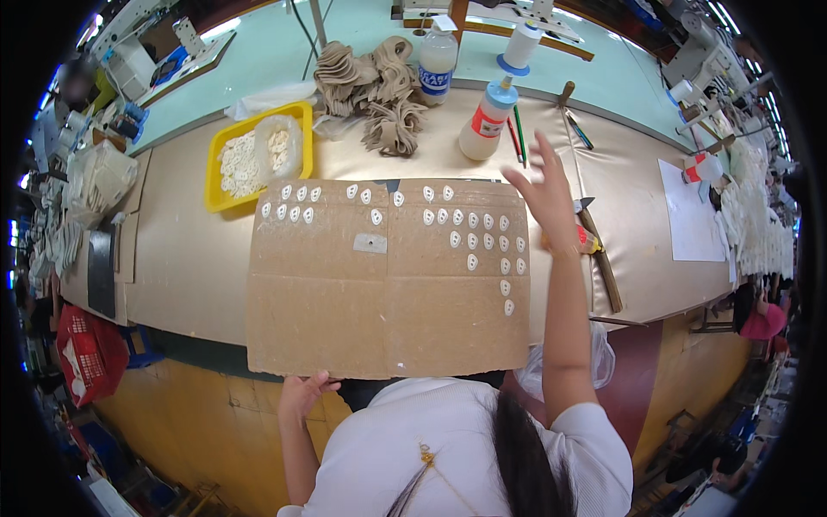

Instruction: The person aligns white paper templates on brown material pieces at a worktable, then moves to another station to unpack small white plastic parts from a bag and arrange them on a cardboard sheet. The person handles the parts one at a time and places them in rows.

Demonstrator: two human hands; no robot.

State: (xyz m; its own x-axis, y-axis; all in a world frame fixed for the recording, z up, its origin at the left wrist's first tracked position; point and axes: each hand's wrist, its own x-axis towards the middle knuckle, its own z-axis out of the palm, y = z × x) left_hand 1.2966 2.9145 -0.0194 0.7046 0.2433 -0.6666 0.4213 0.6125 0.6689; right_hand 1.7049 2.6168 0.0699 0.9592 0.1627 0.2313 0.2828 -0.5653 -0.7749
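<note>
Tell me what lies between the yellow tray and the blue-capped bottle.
In the head view, beige fabric bundles and some clear plastic lie between the yellow tray and the blue-capped bottle.

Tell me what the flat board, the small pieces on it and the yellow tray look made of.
Flat board: probably cardboard, matt, judging by its plain brown face, creases and rough edges.
Small pieces: white, perhaps plastic or card; too small to tell.
Yellow tray: likely plastic, smooth, going by its even bright colour and moulded-looking rim.

1 red basket (105, 355), yellow floor (198, 405)
</note>
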